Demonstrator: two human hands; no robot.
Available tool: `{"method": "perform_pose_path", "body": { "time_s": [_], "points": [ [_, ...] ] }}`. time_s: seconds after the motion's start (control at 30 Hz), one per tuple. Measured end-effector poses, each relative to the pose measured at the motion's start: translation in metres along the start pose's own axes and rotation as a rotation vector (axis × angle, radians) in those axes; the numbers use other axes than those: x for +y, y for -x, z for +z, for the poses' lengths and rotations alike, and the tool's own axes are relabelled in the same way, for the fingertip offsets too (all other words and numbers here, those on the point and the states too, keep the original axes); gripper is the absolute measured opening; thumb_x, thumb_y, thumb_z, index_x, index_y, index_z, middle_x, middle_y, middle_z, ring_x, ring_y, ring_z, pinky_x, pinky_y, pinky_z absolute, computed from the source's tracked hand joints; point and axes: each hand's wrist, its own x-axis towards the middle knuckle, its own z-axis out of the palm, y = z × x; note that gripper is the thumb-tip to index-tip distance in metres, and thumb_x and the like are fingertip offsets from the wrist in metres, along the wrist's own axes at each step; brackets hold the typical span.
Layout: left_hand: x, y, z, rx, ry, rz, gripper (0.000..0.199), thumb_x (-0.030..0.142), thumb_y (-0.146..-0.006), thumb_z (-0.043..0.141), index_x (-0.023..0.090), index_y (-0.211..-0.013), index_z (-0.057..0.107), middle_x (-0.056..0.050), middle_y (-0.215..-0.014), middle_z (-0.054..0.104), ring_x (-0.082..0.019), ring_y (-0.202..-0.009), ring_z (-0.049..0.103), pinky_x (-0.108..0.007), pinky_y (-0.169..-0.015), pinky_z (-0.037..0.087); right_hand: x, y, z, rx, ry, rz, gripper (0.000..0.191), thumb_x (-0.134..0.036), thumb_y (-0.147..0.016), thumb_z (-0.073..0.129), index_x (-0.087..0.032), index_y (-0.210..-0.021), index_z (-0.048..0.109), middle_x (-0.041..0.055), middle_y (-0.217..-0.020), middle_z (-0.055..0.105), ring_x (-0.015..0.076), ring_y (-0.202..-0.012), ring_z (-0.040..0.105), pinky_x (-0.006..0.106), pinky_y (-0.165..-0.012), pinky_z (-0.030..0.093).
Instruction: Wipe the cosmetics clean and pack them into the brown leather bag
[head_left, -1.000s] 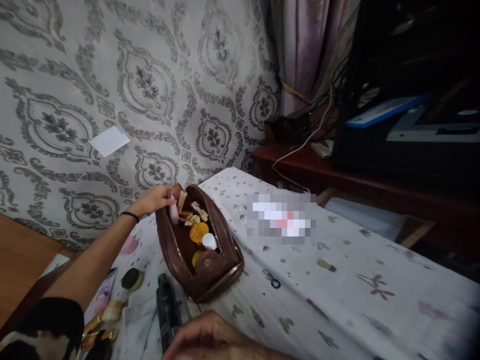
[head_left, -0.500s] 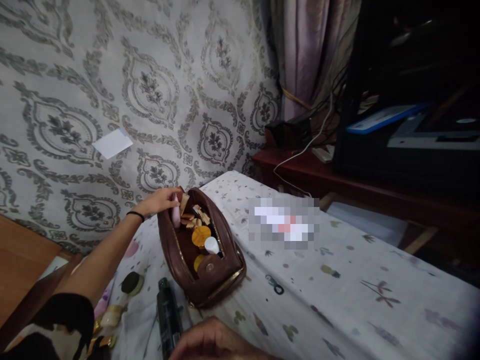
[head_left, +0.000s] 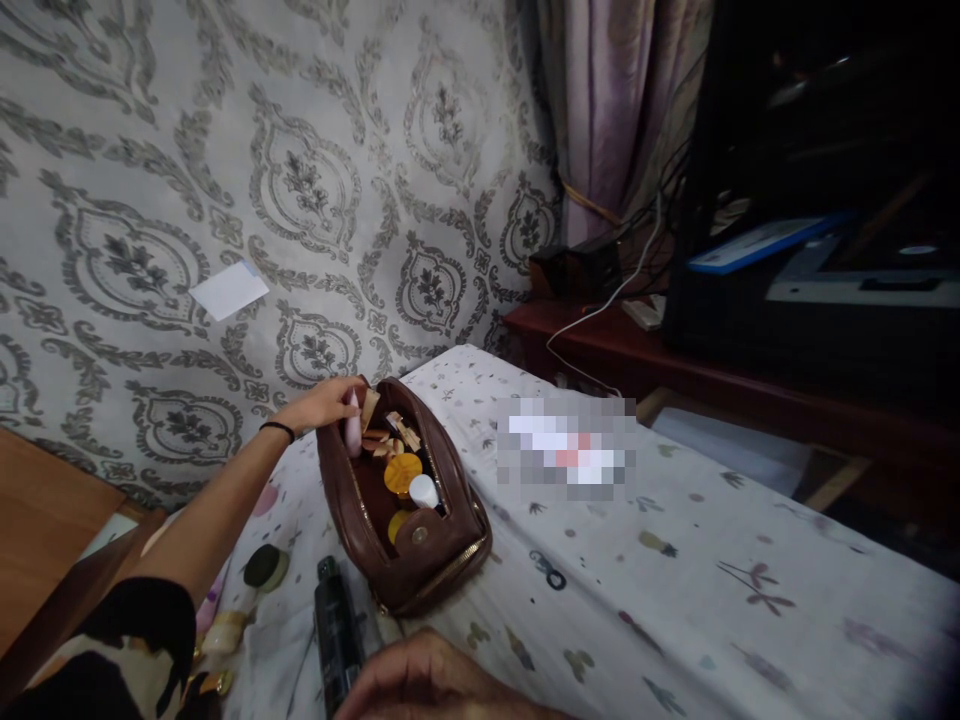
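A brown leather bag (head_left: 450, 455) lies unzipped on the patterned cloth, with orange-lidded jars (head_left: 403, 474), a white-capped item (head_left: 424, 491) and small wooden-looking pieces inside. My left hand (head_left: 326, 402) is at the bag's far left edge, its fingers closed around the rim and a pale pink item (head_left: 353, 425); whether it grips the rim, the item or both is unclear. At the bottom edge, my right hand (head_left: 439, 680) is curled beside a dark green bottle (head_left: 336, 625). Its fingertips are out of frame or hidden, so its grip cannot be seen.
A dark-lidded jar (head_left: 265, 568), a cream jar (head_left: 225, 632) and gold items lie left of the bottle. A blurred-out item (head_left: 568, 447) is right of the bag. Behind stand a patterned wall, a reddish-brown desk (head_left: 637, 345) with a cable, and a dark screen.
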Motion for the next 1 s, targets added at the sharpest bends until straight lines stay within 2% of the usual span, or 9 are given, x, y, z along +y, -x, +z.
{"method": "perform_pose_path", "body": {
  "time_s": [0.13,0.27,0.47,0.57,0.63,0.7,0.8,0.9,1.0],
  "points": [
    [0.0,-0.001,0.0,0.0,0.019,0.005,0.035,0.026,-0.072,0.063,0.022,-0.107,0.063,0.001,-0.085,0.065,-0.018,-0.078,0.058,-0.029,-0.076,0.048,0.005,0.001,-0.003,0.026,0.043,0.029,0.04,-0.049,-0.08,0.071,-0.017,-0.104,0.075,0.001,-0.085,0.066,0.0074,-0.072,0.054,0.018,-0.069,0.039],
    [-0.002,-0.001,-0.001,0.006,0.035,0.004,0.037,0.029,-0.073,0.065,0.021,-0.109,0.063,0.0,-0.087,0.065,-0.018,-0.08,0.058,-0.03,-0.079,0.048,0.007,0.0,-0.006,-0.003,0.067,0.01,0.047,-0.055,-0.079,0.069,-0.016,-0.106,0.074,0.0016,-0.085,0.065,0.0089,-0.074,0.054,0.019,-0.07,0.039],
    [0.004,0.004,-0.006,0.015,0.066,-0.024,0.05,0.046,-0.076,0.064,0.019,-0.118,0.059,-0.003,-0.096,0.066,-0.021,-0.088,0.06,-0.032,-0.081,0.049,0.001,0.001,-0.002,0.02,0.077,0.038,0.046,-0.053,-0.077,0.072,-0.017,-0.105,0.075,0.0001,-0.08,0.062,0.0057,-0.066,0.049,0.017,-0.061,0.034],
    [0.012,0.015,-0.01,0.084,0.079,-0.106,0.062,0.056,-0.082,0.055,0.016,-0.129,0.051,-0.007,-0.103,0.065,-0.023,-0.092,0.061,-0.035,-0.084,0.048,-0.005,0.003,0.004,0.041,0.059,0.064,0.048,-0.055,-0.073,0.075,-0.016,-0.103,0.076,0.0016,-0.08,0.064,0.0069,-0.068,0.051,0.017,-0.063,0.036],
    [0.018,0.026,-0.013,0.211,0.057,-0.143,0.064,0.058,-0.085,0.049,0.015,-0.134,0.048,-0.009,-0.105,0.064,-0.024,-0.094,0.06,-0.037,-0.087,0.047,-0.008,0.004,0.008,0.055,0.046,0.072,0.049,-0.056,-0.072,0.075,-0.016,-0.101,0.077,0.0028,-0.081,0.066,0.0079,-0.069,0.053,0.018,-0.064,0.037],
    [0.024,0.042,-0.014,0.387,0.024,-0.152,0.059,0.054,-0.089,0.045,0.015,-0.132,0.049,-0.008,-0.104,0.063,-0.022,-0.093,0.06,-0.035,-0.087,0.046,-0.01,0.005,0.01,0.056,0.033,0.077,0.05,-0.056,-0.071,0.076,-0.015,-0.099,0.077,0.0025,-0.079,0.065,0.0076,-0.067,0.053,0.018,-0.063,0.037],
    [0.03,0.071,-0.007,0.585,0.026,-0.206,0.047,0.049,-0.09,0.043,0.016,-0.121,0.055,-0.003,-0.086,0.063,-0.017,-0.074,0.059,-0.029,-0.073,0.046,-0.009,0.006,0.012,0.052,0.011,0.074,0.048,-0.055,-0.07,0.077,-0.015,-0.098,0.077,0.002,-0.078,0.065,0.0073,-0.067,0.053,0.018,-0.063,0.038],
    [0.034,0.103,0.01,0.588,0.068,-0.285,0.038,0.045,-0.089,0.043,0.017,-0.112,0.057,0.004,-0.059,0.053,-0.015,-0.054,0.053,-0.025,-0.058,0.041,-0.009,0.007,0.013,0.057,0.003,0.067,0.047,-0.053,-0.071,0.077,-0.015,-0.098,0.077,0.0023,-0.079,0.065,0.0072,-0.067,0.054,0.017,-0.061,0.037],
    [0.039,0.137,0.035,0.527,0.006,-0.346,0.034,0.041,-0.088,0.043,0.019,-0.109,0.057,0.007,-0.05,0.045,-0.015,-0.05,0.051,-0.026,-0.056,0.037,-0.009,0.007,0.013,0.04,0.008,0.069,0.047,-0.052,-0.073,0.076,-0.013,-0.099,0.075,0.0023,-0.078,0.065,0.0074,-0.066,0.054,0.017,-0.06,0.038]
  ]
}}
